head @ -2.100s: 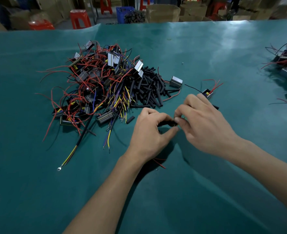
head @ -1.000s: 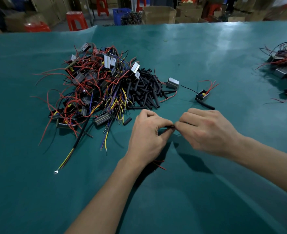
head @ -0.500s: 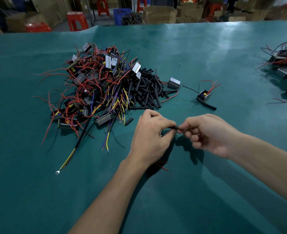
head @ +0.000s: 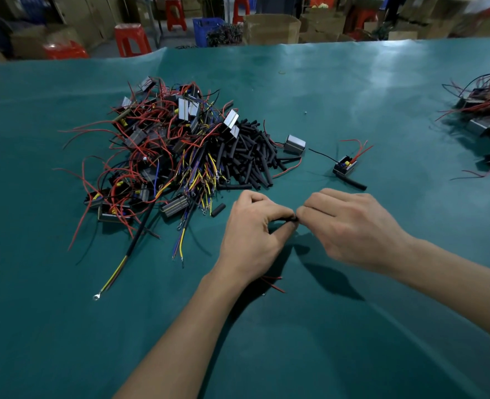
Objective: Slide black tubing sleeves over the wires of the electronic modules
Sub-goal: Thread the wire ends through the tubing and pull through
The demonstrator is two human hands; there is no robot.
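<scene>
My left hand [head: 251, 234] pinches a short black tubing sleeve [head: 287, 220] between thumb and fingers. My right hand [head: 350, 226] meets it fingertip to fingertip and pinches the wire end at the sleeve's mouth; the wire itself is mostly hidden. Red wires [head: 272, 283] stick out on the table below my left wrist; the module they belong to is hidden under the hand. A heap of modules with red, yellow and blue wires [head: 157, 151] lies to the left, and a pile of black sleeves [head: 249, 156] beside it.
A lone grey module [head: 294, 144] and a small module with a sleeve fitted [head: 346, 168] lie beyond my hands. Another heap of modules [head: 488, 116] sits at the right edge. The green table cover [head: 353, 341] stretches toward me. Stools and boxes stand behind the table.
My right hand pulled a little away to the right half a second ago and has now closed in again on the sleeve's end. My left hand stayed in place.
</scene>
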